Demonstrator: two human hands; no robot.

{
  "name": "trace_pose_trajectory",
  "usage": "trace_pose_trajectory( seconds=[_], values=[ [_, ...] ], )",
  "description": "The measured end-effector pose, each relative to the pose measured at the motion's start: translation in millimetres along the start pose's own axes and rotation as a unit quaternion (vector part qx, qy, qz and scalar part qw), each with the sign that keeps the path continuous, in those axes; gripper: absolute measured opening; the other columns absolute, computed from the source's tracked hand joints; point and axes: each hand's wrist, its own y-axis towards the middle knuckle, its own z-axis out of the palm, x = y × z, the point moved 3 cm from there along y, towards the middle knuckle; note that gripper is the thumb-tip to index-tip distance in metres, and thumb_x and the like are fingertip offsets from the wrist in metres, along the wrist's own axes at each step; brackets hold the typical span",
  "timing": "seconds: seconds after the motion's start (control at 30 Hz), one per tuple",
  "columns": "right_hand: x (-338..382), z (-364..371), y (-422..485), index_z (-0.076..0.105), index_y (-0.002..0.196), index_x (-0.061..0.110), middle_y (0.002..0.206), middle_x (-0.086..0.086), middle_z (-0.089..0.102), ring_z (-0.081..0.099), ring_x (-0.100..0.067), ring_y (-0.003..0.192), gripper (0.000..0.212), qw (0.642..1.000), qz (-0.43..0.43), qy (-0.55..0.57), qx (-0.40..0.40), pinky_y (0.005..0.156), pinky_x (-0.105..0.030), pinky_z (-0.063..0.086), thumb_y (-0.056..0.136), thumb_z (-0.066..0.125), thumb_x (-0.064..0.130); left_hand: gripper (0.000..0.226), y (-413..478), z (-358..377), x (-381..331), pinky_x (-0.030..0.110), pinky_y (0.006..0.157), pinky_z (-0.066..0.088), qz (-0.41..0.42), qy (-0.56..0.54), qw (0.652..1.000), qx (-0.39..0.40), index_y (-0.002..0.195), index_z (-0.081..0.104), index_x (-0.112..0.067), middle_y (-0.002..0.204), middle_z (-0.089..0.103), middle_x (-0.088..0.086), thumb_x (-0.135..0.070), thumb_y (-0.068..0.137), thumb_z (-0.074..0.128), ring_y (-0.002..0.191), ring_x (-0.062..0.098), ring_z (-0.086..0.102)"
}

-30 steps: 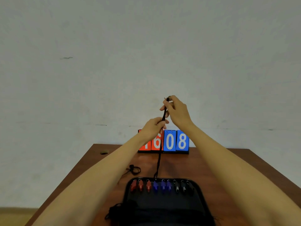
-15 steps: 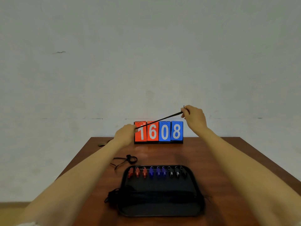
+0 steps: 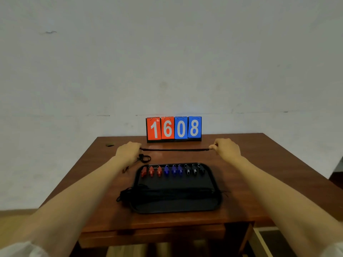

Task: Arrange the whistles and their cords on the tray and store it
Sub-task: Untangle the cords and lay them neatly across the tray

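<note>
A: Cord status?
B: 1 black cord [image 3: 174, 149], pulled straight and level between your 2 hands, over the bench [image 3: 250, 164], between the tray [image 3: 176, 206] and the scoreboard [image 3: 174, 128] reading 1608.
A: Tray contents?
B: 9 in a row at its far edge: 3 red whistles [image 3: 151, 171], 3 blue whistles [image 3: 173, 170], 3 black whistles [image 3: 194, 170]. A bundle of black cords [image 3: 167, 191] lies across the middle, spilling over the left rim.
A: Nearby?
B: 1 loose cord [image 3: 143, 158] on the bench, partly hidden by your left wrist.
A: Hands?
B: Both arms extended. Your left hand [image 3: 128, 151] grips 1 end, curled closed. Your right hand [image 3: 225, 148] pinches the other end in its fingers [image 3: 213, 146].
</note>
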Motion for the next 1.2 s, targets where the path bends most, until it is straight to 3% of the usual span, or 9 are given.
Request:
trace_pose_trajectory(
  seconds=[0.13, 0.27, 0.37, 0.5, 0.6, 0.7, 0.8, 0.97, 1.2],
  values=[
    [-20.8, 14.1, -15.8, 0.062, 0.091, 0.009, 0.092, -0.008, 0.069, 0.064, -0.029, 0.085, 0.034, 0.999, 0.023, -0.033, 0.030, 0.065, -0.030, 0.039, 0.095, 0.052, 0.041, 0.037, -15.0, 30.0, 9.8, 0.033, 0.082, 0.047, 0.036, 0.024, 0.998, 0.048, 0.131, 0.054, -0.024, 0.119, 0.056, 0.007, -0.015, 0.098, 0.040, 0.108, 0.028, 0.057],
    [-32.7, 26.8, -32.7, 0.054, 0.081, 0.015, 0.094, -0.009, 0.068, 0.063, -0.029, 0.086, 0.030, 0.997, 0.034, -0.052, 0.047, 0.066, -0.030, 0.041, 0.091, 0.057, 0.044, 0.045, -30.2, 60.2, 23.6, 0.038, 0.093, 0.046, 0.061, 0.062, 0.989, 0.121, 0.139, 0.044, -0.031, 0.130, 0.049, 0.006, -0.016, 0.097, 0.036, 0.119, 0.028, 0.051],
    [-40.1, 37.4, -45.5, 0.057, 0.079, 0.014, 0.087, -0.008, 0.068, 0.064, -0.030, 0.084, 0.035, 0.996, 0.046, -0.059, 0.057, 0.069, -0.034, 0.048, 0.087, 0.062, 0.047, 0.037, -37.8, 78.7, 37.8, 0.038, 0.087, 0.051, 0.025, 0.057, 0.987, 0.145, 0.131, 0.050, -0.029, 0.127, 0.058, 0.007, -0.030, 0.095, 0.041, 0.112, 0.029, 0.057],
    [-47.6, 54.1, -56.6, 0.057, 0.078, 0.013, 0.079, -0.005, 0.062, 0.064, -0.030, 0.083, 0.034, 0.995, 0.057, -0.035, 0.077, 0.067, -0.033, 0.048, 0.087, 0.062, 0.045, 0.023, -45.6, 86.3, 39.2, 0.036, 0.070, 0.045, -0.031, -0.005, 0.991, 0.133, 0.109, 0.049, -0.014, 0.106, 0.062, 0.012, -0.032, 0.095, 0.047, 0.095, 0.033, 0.061],
    [-50.9, 67.2, -61.7, 0.056, 0.079, 0.013, 0.078, -0.004, 0.061, 0.063, -0.028, 0.080, 0.032, 0.994, 0.060, -0.017, 0.090, 0.064, -0.032, 0.046, 0.089, 0.060, 0.043, 0.017, -48.7, 95.4, 44.4, 0.037, 0.075, 0.047, -0.035, -0.031, 0.990, 0.134, 0.103, 0.058, -0.013, 0.106, 0.065, 0.010, -0.026, 0.096, 0.049, 0.096, 0.030, 0.061],
    [-53.8, 78.9, -68.1, 0.057, 0.081, 0.013, 0.078, -0.005, 0.062, 0.062, -0.027, 0.076, 0.030, 0.993, 0.053, -0.014, 0.104, 0.062, -0.031, 0.045, 0.091, 0.059, 0.041, 0.028, -55.7, 107.0, 52.3, 0.039, 0.081, 0.050, -0.028, -0.012, 0.990, 0.141, 0.114, 0.062, -0.017, 0.115, 0.065, 0.007, -0.011, 0.096, 0.042, 0.102, 0.029, 0.061],
    [-57.9, 85.8, -74.2, 0.060, 0.084, 0.014, 0.076, -0.003, 0.062, 0.060, -0.025, 0.074, 0.028, 0.992, 0.056, -0.006, 0.117, 0.063, -0.030, 0.045, 0.090, 0.060, 0.040, 0.028, -63.1, 114.3, 53.6, 0.038, 0.080, 0.049, -0.027, -0.018, 0.992, 0.122, 0.119, 0.057, -0.016, 0.114, 0.065, 0.008, -0.014, 0.097, 0.041, 0.102, 0.029, 0.061],
    [-67.8, 92.2, -82.9, 0.057, 0.078, 0.016, 0.068, 0.004, 0.055, 0.057, -0.022, 0.071, 0.028, 0.990, 0.078, 0.027, 0.115, 0.059, -0.028, 0.043, 0.085, 0.067, 0.041, 0.012, -75.5, 121.1, 55.4, 0.035, 0.075, 0.047, -0.025, -0.065, 0.996, 0.048, 0.097, 0.057, -0.018, 0.099, 0.069, 0.005, -0.027, 0.096, 0.050, 0.091, 0.028, 0.063],
    [-72.7, 100.4, -91.1, 0.055, 0.075, 0.016, 0.063, 0.003, 0.053, 0.053, -0.022, 0.065, 0.030, 0.989, 0.091, 0.048, 0.104, 0.054, -0.028, 0.039, 0.085, 0.067, 0.041, 0.018, -84.5, 129.0, 64.5, 0.037, 0.085, 0.040, 0.006, -0.038, 0.999, -0.016, 0.099, 0.068, -0.025, 0.103, 0.065, -0.001, -0.032, 0.094, 0.052, 0.107, 0.023, 0.056]
  ],
)
